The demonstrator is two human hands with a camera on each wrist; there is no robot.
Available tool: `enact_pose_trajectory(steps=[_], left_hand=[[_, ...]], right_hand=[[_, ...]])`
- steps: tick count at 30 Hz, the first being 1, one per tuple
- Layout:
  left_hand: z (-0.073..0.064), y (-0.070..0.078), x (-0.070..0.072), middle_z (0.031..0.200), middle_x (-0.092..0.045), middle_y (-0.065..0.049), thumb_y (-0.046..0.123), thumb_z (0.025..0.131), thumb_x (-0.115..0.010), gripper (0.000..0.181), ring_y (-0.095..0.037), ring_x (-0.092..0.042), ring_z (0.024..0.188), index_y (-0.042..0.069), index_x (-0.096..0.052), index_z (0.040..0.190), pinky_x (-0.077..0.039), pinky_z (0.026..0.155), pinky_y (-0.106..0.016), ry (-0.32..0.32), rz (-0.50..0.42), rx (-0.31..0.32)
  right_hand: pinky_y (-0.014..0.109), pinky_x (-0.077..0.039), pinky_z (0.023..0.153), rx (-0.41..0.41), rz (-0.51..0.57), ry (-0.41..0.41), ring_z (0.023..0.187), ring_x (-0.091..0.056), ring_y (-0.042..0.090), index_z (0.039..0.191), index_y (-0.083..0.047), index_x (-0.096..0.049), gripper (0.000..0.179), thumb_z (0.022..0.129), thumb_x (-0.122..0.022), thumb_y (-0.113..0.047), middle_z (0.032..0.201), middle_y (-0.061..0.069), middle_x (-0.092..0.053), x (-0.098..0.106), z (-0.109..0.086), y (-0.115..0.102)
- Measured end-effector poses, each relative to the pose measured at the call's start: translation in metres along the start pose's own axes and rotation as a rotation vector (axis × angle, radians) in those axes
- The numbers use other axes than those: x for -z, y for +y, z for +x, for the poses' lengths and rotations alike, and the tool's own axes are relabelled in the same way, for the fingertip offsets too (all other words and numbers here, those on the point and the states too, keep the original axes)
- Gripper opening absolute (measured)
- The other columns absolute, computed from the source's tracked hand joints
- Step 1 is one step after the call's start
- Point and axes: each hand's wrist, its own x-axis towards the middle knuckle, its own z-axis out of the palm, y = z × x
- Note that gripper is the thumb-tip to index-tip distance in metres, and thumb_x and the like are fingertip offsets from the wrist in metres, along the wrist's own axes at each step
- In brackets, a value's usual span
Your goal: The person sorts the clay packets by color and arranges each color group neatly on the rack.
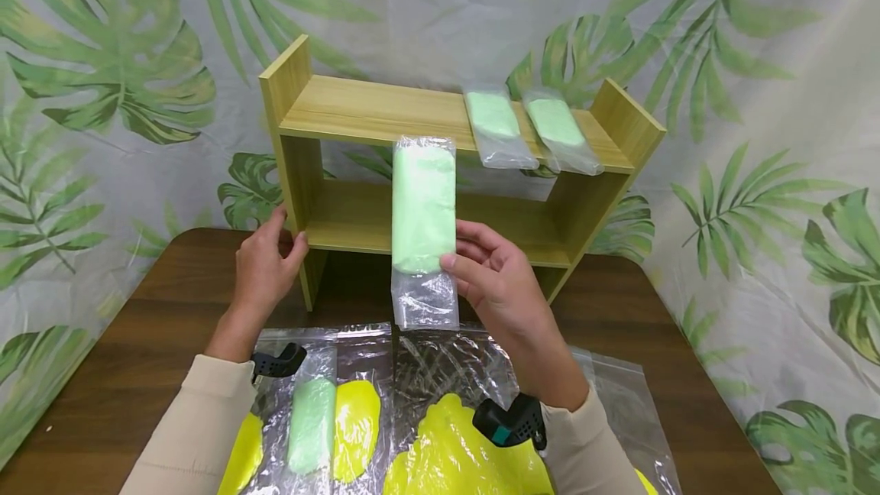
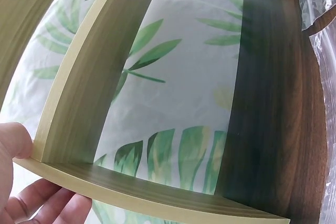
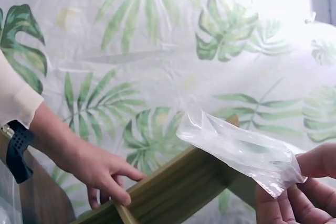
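Observation:
My right hand (image 1: 491,270) pinches a clear plastic bag of pale green slab-like material (image 1: 424,208) by its right side, thumb in front. The bag hangs upright before the shelf. In the right wrist view the same clear bag (image 3: 241,150) shows edge-on between thumb and fingers. At the wooden shelf's (image 1: 292,166) left side panel, my left hand (image 1: 264,258) grips the edge, with the thumb near the middle board's front. The left wrist view shows the thumb and fingers of that hand (image 2: 34,195) on either side of the panel.
Two similar green bags (image 1: 492,117) (image 1: 555,124) lie on the top board, overhanging its front edge. On the brown table (image 1: 131,373), larger clear bags hold yellow pieces (image 1: 467,457) and another green slab (image 1: 312,426). A leaf-print cloth (image 1: 426,6) hangs behind.

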Motion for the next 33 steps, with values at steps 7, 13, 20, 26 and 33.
enact_pose_trajectory(steps=[7, 13, 20, 26, 33], left_hand=[[0.0, 0.0, 0.0, 0.076, -0.064, -0.018, 0.014, 0.092, -0.058, 0.041, -0.035, -0.062, 0.069, 0.001, -0.053, 0.131, -0.043, 0.065, -0.054, -0.005, 0.003, 0.004], [-0.001, 0.0, -0.001, 0.077, -0.065, -0.018, 0.014, 0.092, -0.059, 0.041, -0.034, -0.063, 0.069, 0.002, -0.053, 0.131, -0.043, 0.066, -0.055, -0.002, -0.001, 0.001], [-0.001, -0.001, 0.0, 0.077, -0.065, -0.018, 0.014, 0.092, -0.058, 0.04, -0.034, -0.063, 0.069, 0.002, -0.054, 0.13, -0.042, 0.066, -0.055, 0.001, -0.003, -0.001], [0.0, 0.0, 0.001, 0.076, -0.064, -0.018, 0.015, 0.092, -0.058, 0.041, -0.034, -0.062, 0.068, 0.002, -0.053, 0.131, -0.043, 0.065, -0.054, -0.001, 0.0, -0.007], [0.0, -0.001, 0.0, 0.077, -0.065, -0.018, 0.014, 0.092, -0.058, 0.041, -0.034, -0.063, 0.069, 0.002, -0.053, 0.13, -0.043, 0.066, -0.055, 0.0, 0.001, -0.006]], right_hand=[[0.02, -0.042, 0.064, 0.007, 0.055, 0.043, 0.082, -0.052, 0.013, 0.134, -0.007, -0.05, 0.041, 0.095, -0.055, 0.001, 0.103, 0.007, -0.06, -0.004, 0.015, -0.005], [0.019, -0.045, 0.071, 0.03, 0.076, 0.083, 0.085, -0.052, 0.012, 0.136, -0.01, -0.048, 0.041, 0.096, -0.055, -0.003, 0.105, 0.007, -0.062, -0.007, 0.022, -0.005], [0.029, -0.052, 0.061, 0.108, 0.1, 0.218, 0.076, -0.064, 0.018, 0.116, -0.01, -0.049, 0.027, 0.092, -0.06, -0.002, 0.089, 0.008, -0.068, -0.015, 0.022, -0.006], [0.03, -0.053, 0.065, 0.213, 0.16, 0.232, 0.081, -0.063, 0.02, 0.11, -0.01, -0.054, 0.018, 0.094, -0.059, -0.005, 0.094, 0.011, -0.062, -0.024, 0.016, -0.013], [0.028, -0.05, 0.08, 0.321, 0.175, 0.085, 0.1, -0.052, 0.023, 0.123, -0.003, -0.055, 0.033, 0.098, -0.056, -0.025, 0.117, 0.012, -0.051, -0.027, 0.008, -0.02]])
